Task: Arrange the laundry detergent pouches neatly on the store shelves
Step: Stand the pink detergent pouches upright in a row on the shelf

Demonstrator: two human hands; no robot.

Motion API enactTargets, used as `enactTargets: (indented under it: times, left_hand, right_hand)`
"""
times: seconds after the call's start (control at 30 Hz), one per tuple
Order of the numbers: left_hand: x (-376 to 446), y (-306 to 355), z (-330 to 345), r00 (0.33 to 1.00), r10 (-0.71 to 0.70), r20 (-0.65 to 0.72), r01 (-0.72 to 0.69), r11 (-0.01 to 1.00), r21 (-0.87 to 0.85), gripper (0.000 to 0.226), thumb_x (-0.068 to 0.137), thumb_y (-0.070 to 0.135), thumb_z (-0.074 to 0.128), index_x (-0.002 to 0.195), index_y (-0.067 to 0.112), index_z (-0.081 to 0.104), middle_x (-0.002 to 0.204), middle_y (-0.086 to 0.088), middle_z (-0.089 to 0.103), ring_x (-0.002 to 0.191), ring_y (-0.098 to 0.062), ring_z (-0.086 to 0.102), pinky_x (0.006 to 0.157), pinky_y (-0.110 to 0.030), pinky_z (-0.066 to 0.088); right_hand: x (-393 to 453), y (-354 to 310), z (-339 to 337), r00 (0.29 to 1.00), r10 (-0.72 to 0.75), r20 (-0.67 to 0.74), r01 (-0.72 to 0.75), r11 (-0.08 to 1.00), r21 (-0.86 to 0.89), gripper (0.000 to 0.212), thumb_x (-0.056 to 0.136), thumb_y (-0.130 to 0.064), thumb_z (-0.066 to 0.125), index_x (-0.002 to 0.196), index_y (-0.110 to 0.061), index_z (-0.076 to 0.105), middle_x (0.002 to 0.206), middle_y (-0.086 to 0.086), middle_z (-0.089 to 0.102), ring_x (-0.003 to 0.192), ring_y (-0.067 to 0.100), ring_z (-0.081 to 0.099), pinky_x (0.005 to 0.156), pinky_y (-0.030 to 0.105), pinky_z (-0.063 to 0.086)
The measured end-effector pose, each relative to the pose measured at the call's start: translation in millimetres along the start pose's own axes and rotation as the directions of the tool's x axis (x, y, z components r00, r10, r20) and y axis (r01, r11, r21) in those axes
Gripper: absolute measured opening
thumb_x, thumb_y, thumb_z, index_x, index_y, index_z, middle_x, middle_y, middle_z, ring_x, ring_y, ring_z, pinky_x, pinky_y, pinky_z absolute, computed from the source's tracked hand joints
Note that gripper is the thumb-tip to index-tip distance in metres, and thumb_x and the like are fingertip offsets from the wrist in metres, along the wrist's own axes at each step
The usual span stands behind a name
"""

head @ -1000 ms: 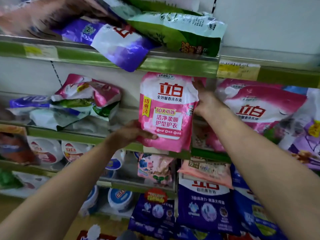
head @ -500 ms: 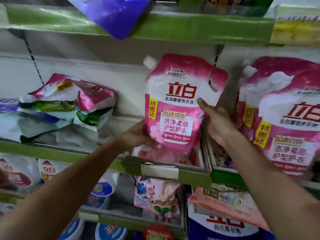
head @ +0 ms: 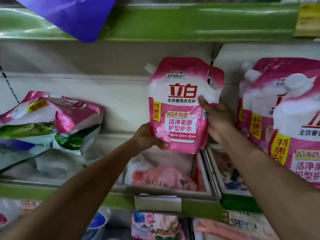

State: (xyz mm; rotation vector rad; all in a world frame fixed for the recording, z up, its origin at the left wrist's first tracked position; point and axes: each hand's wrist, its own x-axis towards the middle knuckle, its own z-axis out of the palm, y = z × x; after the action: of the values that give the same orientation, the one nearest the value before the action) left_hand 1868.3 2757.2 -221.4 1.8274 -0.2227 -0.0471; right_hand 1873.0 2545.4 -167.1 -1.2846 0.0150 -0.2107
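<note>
Both hands (head: 181,134) grip pink pouch (head: 181,104) upright over green-edged shelf (head: 199,205), store aisle.

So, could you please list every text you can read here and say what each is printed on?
Held pouch:
"立白"
"全效馨香洗衣液"
"特惠装"
"10大功效"
"洁净柔顺 护型护衣"
"新升级 天然原料生产", small
Right pouches: "特惠装", partly cut off
Lying pouch, price tags and lower packs: too blurred to read.
</note>
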Motion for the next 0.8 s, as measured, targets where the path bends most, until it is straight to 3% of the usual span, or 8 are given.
enactTargets:
  times: [0.17, 0.3, 0.47, 0.6, 0.67, 0.73, 0.8]
  left_hand:
    - [16, -6, -3, 0.996, -0.018, -0.084, 0.02, 1.0, 0.019, 0.053, 0.06, -0.008, 0.084, 0.103, 0.017, 0.064, 0.108, -0.006, 0.071, 0.09, -0.017, 0.068, 0.084, -0.032, 0.057]
    - [19, -5, -7, 0.995, -0.03, -0.096, 0.032, 0.999, 0.022, 0.057, 0.058, -0.005, 0.086, 0.106, 0.016, 0.064, 0.102, 0.001, 0.071, 0.083, -0.006, 0.068, 0.066, -0.017, 0.057]
    - [20, -1, -7, 0.991, -0.04, -0.128, 0.042, 0.999, 0.017, 0.058, 0.06, -0.007, 0.084, 0.11, 0.013, 0.061, 0.107, -0.002, 0.069, 0.09, -0.017, 0.067, 0.078, -0.027, 0.056]
    - [16, -5, -3, 0.982, -0.009, -0.188, 0.014, 0.999, 0.03, 0.06, 0.061, 0.001, 0.087, 0.111, 0.017, 0.057, 0.095, 0.009, 0.066, 0.082, -0.006, 0.064, 0.061, -0.009, 0.051]
    - [13, -10, -3, 0.97, -0.011, -0.242, 0.033, 0.996, 0.087, 0.07, 0.056, 0.011, 0.091, 0.114, 0.017, 0.054, 0.101, 0.006, 0.066, 0.089, -0.013, 0.065, 0.07, -0.02, 0.055]
    - [6, -11, -4, 0.966, -0.045, -0.255, 0.075, 0.992, 0.106, 0.083, 0.051, 0.015, 0.094, 0.12, 0.013, 0.048, 0.109, 0.0, 0.063, 0.099, -0.022, 0.063, 0.084, -0.039, 0.057]
    - [-4, -9, -5, 0.963, -0.077, -0.26, 0.105, 0.99, 0.095, 0.086, 0.055, 0.015, 0.092, 0.126, 0.011, 0.043, 0.113, -0.001, 0.058, 0.105, -0.023, 0.058, 0.092, -0.04, 0.053]
  right_hand:
    - [16, 5, 10, 0.999, -0.026, -0.045, 0.027, 1.0, 0.012, 0.026, 0.078, -0.027, 0.078, 0.073, -0.011, 0.059, 0.094, 0.017, 0.074, 0.084, 0.032, 0.073, 0.076, 0.044, 0.06]
    - [20, 7, 19, 0.994, -0.072, -0.086, 0.073, 0.997, 0.01, 0.024, 0.081, -0.021, 0.076, 0.068, -0.012, 0.057, 0.078, 0.007, 0.074, 0.071, 0.024, 0.074, 0.066, 0.037, 0.061]
    - [24, 9, 23, 0.991, -0.093, -0.1, 0.093, 0.996, -0.001, 0.028, 0.082, -0.019, 0.075, 0.063, -0.015, 0.054, 0.073, 0.004, 0.073, 0.066, 0.02, 0.073, 0.065, 0.036, 0.06]
    - [24, 6, 23, 0.991, -0.096, -0.091, 0.093, 0.995, -0.033, 0.025, 0.082, -0.021, 0.075, 0.066, -0.018, 0.056, 0.073, 0.002, 0.073, 0.07, 0.021, 0.073, 0.067, 0.038, 0.061]
    - [22, 6, 22, 0.991, -0.095, -0.092, 0.088, 0.994, -0.071, 0.021, 0.081, -0.023, 0.077, 0.07, -0.019, 0.06, 0.078, 0.002, 0.074, 0.073, 0.021, 0.074, 0.07, 0.039, 0.06]
    - [20, 5, 20, 0.991, -0.103, -0.086, 0.095, 0.991, -0.096, 0.015, 0.08, -0.026, 0.078, 0.087, -0.018, 0.067, 0.089, 0.001, 0.076, 0.079, 0.019, 0.074, 0.072, 0.038, 0.06]
    - [18, 2, 18, 0.992, -0.064, -0.105, 0.05, 0.99, -0.133, 0.035, 0.079, -0.028, 0.078, 0.108, -0.016, 0.063, 0.099, -0.001, 0.074, 0.084, 0.016, 0.074, 0.074, 0.036, 0.06]
